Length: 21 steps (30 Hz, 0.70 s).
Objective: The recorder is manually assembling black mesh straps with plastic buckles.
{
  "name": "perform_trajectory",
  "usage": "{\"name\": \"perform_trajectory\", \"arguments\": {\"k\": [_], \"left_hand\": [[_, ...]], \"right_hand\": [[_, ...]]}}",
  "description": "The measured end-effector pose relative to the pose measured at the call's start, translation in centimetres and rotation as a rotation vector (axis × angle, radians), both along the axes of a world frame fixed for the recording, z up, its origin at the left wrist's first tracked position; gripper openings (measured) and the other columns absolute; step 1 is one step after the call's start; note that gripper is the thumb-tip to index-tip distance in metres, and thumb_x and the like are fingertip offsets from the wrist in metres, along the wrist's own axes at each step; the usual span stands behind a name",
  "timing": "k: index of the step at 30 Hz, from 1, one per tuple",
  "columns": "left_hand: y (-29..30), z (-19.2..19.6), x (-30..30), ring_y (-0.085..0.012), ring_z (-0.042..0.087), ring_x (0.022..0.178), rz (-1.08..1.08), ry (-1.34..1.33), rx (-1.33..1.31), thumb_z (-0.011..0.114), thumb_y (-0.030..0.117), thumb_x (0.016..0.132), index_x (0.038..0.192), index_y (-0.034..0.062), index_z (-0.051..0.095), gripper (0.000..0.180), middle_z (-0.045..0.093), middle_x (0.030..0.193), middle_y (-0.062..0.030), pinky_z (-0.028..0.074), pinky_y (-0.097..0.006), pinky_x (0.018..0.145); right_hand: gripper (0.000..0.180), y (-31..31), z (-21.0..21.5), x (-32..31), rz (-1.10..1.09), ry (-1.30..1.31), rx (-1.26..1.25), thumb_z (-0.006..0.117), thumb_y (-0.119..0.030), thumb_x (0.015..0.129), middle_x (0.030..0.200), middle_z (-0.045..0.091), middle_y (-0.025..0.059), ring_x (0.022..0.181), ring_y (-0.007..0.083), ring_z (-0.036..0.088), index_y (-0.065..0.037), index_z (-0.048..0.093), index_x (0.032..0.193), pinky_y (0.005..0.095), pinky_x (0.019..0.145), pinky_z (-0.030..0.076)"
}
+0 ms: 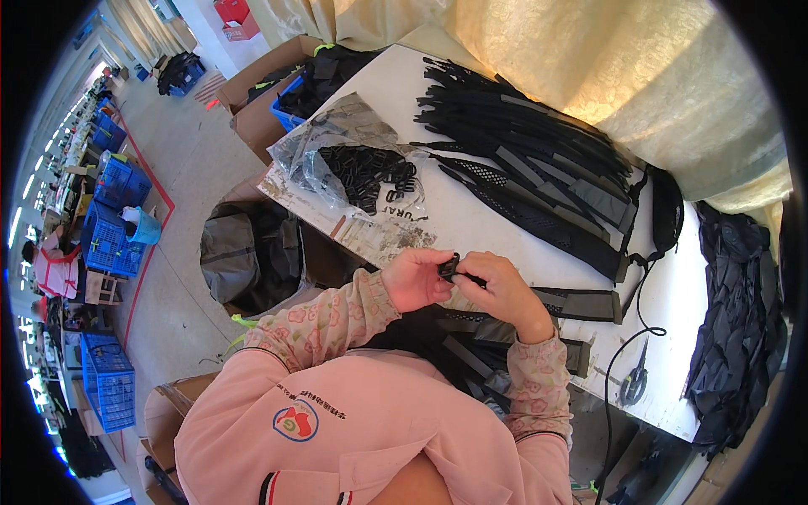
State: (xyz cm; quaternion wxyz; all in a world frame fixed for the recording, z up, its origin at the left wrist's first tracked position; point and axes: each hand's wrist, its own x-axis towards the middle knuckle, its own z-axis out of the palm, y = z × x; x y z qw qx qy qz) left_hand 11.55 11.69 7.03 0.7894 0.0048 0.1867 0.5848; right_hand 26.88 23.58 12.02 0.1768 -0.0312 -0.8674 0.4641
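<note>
My left hand (pixel 417 279) pinches a small black plastic buckle (pixel 449 267) between thumb and fingers, above the table's near edge. Right beside it, the closed fingers of my right hand (pixel 502 290) grip the end of a black strap (pixel 471 279), held up against the buckle. Whether the strap runs through the buckle is too small to tell. More black and grey strap pieces (pixel 581 305) lie under and beside my right hand, and some hang over my lap. A heap of black buckles (pixel 366 172) spills from a clear plastic bag (pixel 316 145) farther off.
A large pile of black straps (pixel 539 143) covers the far part of the white table (pixel 665 324). Scissors (pixel 635 379) and a black cord (pixel 608 387) lie at the right. Dark fabric pieces (pixel 736 320) hang at the right end. A box with dark bags (pixel 252 252) stands at the left.
</note>
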Motion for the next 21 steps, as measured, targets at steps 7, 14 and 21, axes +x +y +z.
{"name": "perform_trajectory", "arguments": {"k": [7,14,21], "left_hand": [[-0.1,-0.3,0.2,-0.0125,0.045,0.062,0.010,0.045,-0.019,0.051,0.020,0.092,0.091,0.0078,0.060,0.014,0.061,0.082,-0.0019,0.037,-0.028,0.061],[0.1,0.8,0.9,-0.0109,0.046,0.063,0.068,0.036,-0.035,0.056,0.026,0.093,0.088,0.0107,0.059,0.017,0.056,0.074,0.0022,0.037,-0.027,0.060],[0.2,1.6,1.3,-0.0106,0.046,0.064,0.127,0.079,-0.087,0.056,0.027,0.093,0.086,0.0122,0.058,0.017,0.053,0.072,0.0038,0.037,-0.028,0.064]], "right_hand": [[0.007,-0.6,-0.3,0.4,-0.075,-0.018,-0.177,0.060,-0.004,0.080,0.067,0.051,0.0097,0.061,0.0201,0.047,0.003,0.057,0.079,0.0301,0.058,0.037],[0.007,-1.9,-1.3,0.0,-0.256,0.099,-0.194,0.061,-0.003,0.078,0.071,0.053,0.0098,0.065,0.0248,0.051,0.001,0.060,0.084,0.0328,0.062,0.040],[0.011,-3.8,-1.4,-1.0,-0.500,0.242,0.110,0.062,-0.002,0.077,0.073,0.056,0.0099,0.068,0.0278,0.053,-0.002,0.061,0.088,0.0351,0.064,0.041]]}}
